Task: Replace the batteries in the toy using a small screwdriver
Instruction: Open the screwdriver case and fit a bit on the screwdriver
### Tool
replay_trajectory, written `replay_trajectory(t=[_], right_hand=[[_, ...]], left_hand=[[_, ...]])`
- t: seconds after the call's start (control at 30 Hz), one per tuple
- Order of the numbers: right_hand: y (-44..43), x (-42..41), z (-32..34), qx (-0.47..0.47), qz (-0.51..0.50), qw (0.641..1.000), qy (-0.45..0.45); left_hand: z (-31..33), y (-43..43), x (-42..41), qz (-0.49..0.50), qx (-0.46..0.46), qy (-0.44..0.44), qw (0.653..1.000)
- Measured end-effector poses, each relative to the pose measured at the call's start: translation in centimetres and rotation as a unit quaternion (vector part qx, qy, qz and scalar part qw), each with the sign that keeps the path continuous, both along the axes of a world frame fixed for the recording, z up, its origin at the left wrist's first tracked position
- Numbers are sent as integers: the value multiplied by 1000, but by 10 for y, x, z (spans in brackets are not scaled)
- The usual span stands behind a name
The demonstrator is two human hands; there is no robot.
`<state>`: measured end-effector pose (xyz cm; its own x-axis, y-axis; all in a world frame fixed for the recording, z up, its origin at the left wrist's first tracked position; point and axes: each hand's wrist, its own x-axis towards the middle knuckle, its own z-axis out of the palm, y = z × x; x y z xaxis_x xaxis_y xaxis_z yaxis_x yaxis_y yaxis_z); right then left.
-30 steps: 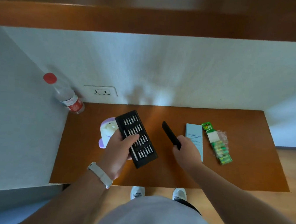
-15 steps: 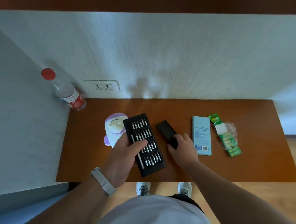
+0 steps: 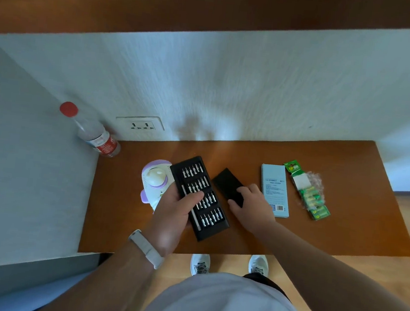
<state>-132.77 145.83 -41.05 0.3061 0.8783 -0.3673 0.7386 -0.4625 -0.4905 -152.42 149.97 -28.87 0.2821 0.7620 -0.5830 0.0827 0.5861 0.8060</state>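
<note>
My left hand (image 3: 171, 217) grips a black tray of screwdriver bits (image 3: 199, 196), held above the wooden desk (image 3: 342, 235) with the thumb across its rows. A slim silver driver handle lies along the tray's left side. Under the tray sits the white and purple toy (image 3: 154, 179), partly hidden. My right hand (image 3: 250, 207) holds the tray's black cover (image 3: 227, 185), which lies flat on the desk beside the tray. A green pack of batteries (image 3: 310, 194) lies at the right.
A pale blue box (image 3: 274, 188) lies between the black cover and the batteries. A water bottle with a red cap (image 3: 92, 132) stands in the back left corner by a wall socket (image 3: 140, 125). A wooden shelf hangs overhead. My shoes show below the desk's front edge.
My right hand has lowered the black cover from the air onto the desk, to the right of the tray. My left hand keeps holding the bit tray.
</note>
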Motion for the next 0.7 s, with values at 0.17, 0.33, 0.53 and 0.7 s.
replay_trajectory(t=[0.17,0.33,0.53,0.7], right_hand=[[-8,7,58,80,-25,992,99],[-23,23,126,167,-13,973,161],[-34,43,181,223,78,960,147],[-32,60,193,220,129,966,45]], left_hand=[[11,1,10,-5,18,-6,1000],[21,1,31,-29,30,-26,999],[35,-5,63,-101,44,-42,993],[45,-13,87,-153,52,-55,985]])
